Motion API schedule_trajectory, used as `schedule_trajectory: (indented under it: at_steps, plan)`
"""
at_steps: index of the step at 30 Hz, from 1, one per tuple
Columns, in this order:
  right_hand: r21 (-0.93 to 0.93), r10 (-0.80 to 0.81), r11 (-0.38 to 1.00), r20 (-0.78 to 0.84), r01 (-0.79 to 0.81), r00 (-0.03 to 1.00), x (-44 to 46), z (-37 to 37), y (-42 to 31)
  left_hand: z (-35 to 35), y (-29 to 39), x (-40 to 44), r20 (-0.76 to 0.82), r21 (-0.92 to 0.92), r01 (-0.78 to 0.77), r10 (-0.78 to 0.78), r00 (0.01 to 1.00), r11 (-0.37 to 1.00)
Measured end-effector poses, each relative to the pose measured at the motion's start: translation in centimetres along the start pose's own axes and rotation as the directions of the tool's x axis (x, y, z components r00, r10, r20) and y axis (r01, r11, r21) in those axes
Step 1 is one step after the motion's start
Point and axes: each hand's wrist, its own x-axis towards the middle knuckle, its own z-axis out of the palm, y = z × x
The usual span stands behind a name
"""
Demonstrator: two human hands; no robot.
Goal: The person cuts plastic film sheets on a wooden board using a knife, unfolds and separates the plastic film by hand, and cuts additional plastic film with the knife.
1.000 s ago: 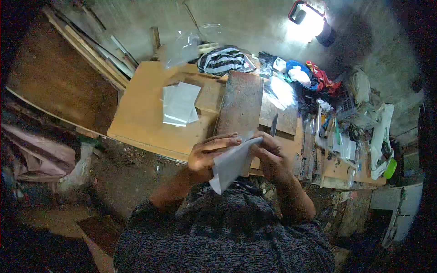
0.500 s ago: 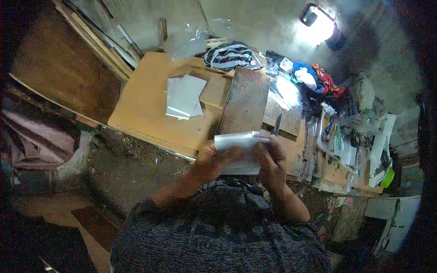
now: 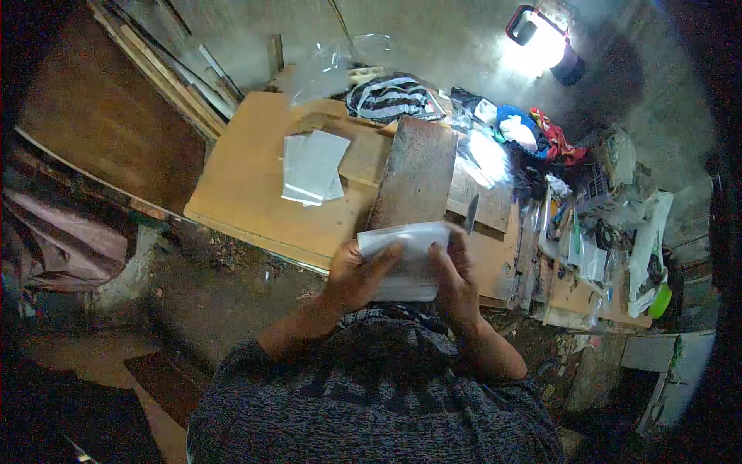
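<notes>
A stack of thin, whitish, shiny plastic bags or sheets [image 3: 408, 267] is held close to my body, above the near end of a dark wooden plank. My left hand [image 3: 358, 272] grips its left side, thumb lying across the top face. On the other side my right hand [image 3: 457, 271] pinches the right edge between thumb and curled fingers. A similar loose pile of whitish sheets [image 3: 313, 166] lies on the tan board to the left. Just beyond my right hand rests a knife [image 3: 471, 213], its dark blade pointing away.
The dark plank [image 3: 417, 158] lies across the tan tabletop [image 3: 255, 174]. Farther back are a black-and-white striped bundle [image 3: 394, 98] and a bright lamp [image 3: 543, 42]. Plastic wrappers, cloths and a grey basket [image 3: 593, 193] crowd the right side, with a green lid [image 3: 660, 301] at its end.
My left thumb has come to rest on the stack's top face, where the hand was blurred before. The stack's left edge has tilted slightly; both hands remain on it.
</notes>
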Motion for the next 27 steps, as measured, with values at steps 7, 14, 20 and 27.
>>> schedule_trajectory:
  at_steps: [7, 14, 20, 27]
  plan:
    - [-0.263, -0.193, 0.946, 0.008, 0.188, 0.981, -0.6, 0.0, 2.5, -0.5, -1.1, 0.5, 0.015, 0.210, -0.085, 0.083, 0.996, 0.974]
    - [-0.429, -0.305, 0.827, 0.199, 0.363, 0.931, -0.9, 0.1, 1.5, -1.1, -1.9, 1.1, -0.111, 0.192, -0.096, 0.119, 0.987, 0.977]
    - [-0.225, -0.220, 0.937, 0.212, 0.266, 0.952, -1.0, -0.8, 3.4, -0.3, 4.3, 0.5, -0.337, 0.064, -0.136, 0.149, 0.929, 0.989]
    - [-0.313, -0.285, 0.877, 0.271, 0.364, 0.919, -1.4, -2.3, 4.1, -1.5, 5.1, 1.9, -0.286, -0.194, -0.401, 0.339, 0.896, 0.895]
